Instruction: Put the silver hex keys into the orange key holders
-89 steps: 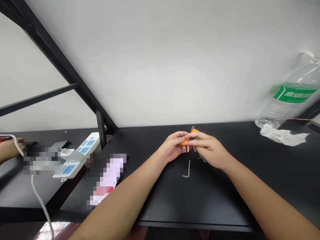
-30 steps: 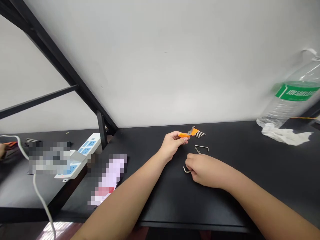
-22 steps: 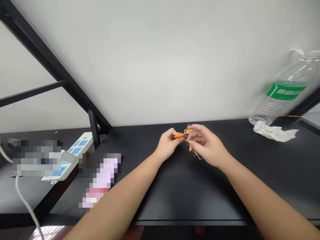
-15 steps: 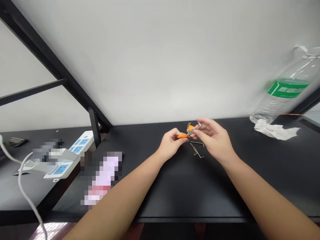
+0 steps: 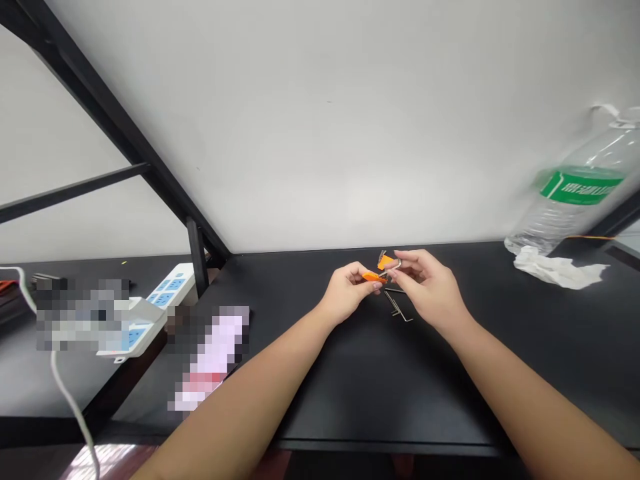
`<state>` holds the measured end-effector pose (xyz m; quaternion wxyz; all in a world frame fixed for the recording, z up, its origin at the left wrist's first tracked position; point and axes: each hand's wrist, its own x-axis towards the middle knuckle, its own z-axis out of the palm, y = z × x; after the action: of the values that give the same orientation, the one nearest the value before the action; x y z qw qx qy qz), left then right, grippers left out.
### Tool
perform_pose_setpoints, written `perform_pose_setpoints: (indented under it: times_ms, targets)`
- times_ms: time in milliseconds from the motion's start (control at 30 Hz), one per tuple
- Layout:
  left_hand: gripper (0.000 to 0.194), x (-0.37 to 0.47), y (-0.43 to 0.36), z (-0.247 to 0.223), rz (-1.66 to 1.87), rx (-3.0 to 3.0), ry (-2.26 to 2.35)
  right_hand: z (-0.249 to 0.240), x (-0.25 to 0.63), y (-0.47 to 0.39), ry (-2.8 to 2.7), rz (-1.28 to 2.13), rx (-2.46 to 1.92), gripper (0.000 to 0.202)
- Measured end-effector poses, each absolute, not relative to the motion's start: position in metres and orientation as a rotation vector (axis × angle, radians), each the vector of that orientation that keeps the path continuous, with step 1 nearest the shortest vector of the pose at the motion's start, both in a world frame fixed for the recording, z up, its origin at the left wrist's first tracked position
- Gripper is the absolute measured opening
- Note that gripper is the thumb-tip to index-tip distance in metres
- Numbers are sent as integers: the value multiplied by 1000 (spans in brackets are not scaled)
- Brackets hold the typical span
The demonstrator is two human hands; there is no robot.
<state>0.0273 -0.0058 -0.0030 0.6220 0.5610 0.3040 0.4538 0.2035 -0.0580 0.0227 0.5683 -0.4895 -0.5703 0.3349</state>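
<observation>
My left hand [image 5: 345, 293] pinches an orange plastic hex key holder [image 5: 371, 276] between thumb and fingers, just above the black desk. A second orange piece [image 5: 387, 262] with dark metal ends shows right behind it; I cannot tell if the two are joined. The thumb and fingers of my right hand [image 5: 430, 287] are closed on a bent silver hex key [image 5: 399, 265], with its inner end up against the holder. Below my hands, several loose hex keys [image 5: 395, 307] lie on the desk, partly covered by my right hand.
A large clear bottle with a green label [image 5: 583, 185] leans at the back right, with crumpled white tissue [image 5: 557, 268] before it. On the left are a blurred pinkish object [image 5: 217, 347], a white power strip [image 5: 177, 280], a cable [image 5: 70, 400] and a black metal frame [image 5: 115, 133].
The hex key in my right hand has turned and now lies flatter toward the orange holder. My hands stay close together; the whole view has shifted slightly.
</observation>
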Motion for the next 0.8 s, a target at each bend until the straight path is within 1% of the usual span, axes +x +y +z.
perform_pose_setpoints:
  times_ms: [100,267,333,433,533,633,733,800]
  targets:
    - [32,27,-6,0,1042,1264,647,18,201,-57,-1389,790,-1134,32]
    - [30,24,-7,4,981,1250,597,20,200,-56,-1504,661,-1163,21]
    - [31,23,-7,3,941,1254,575,22,203,-55,-1503,693,-1173,21]
    - [37,23,-6,2,947,1220,595,23,205,-53,-1477,920,-1170,23]
    - [46,24,-4,1,1007,1195,655,21,202,-52,-1334,1194,-1151,26]
    - [38,25,-4,1,1085,1298,724,19,199,-52,-1125,1413,-1051,28]
    - [28,25,-7,2,1074,1489,711,21,198,-53,-1004,1517,-960,29]
    - [36,24,-11,3,1031,1621,672,22,199,-54,-977,1539,-949,29]
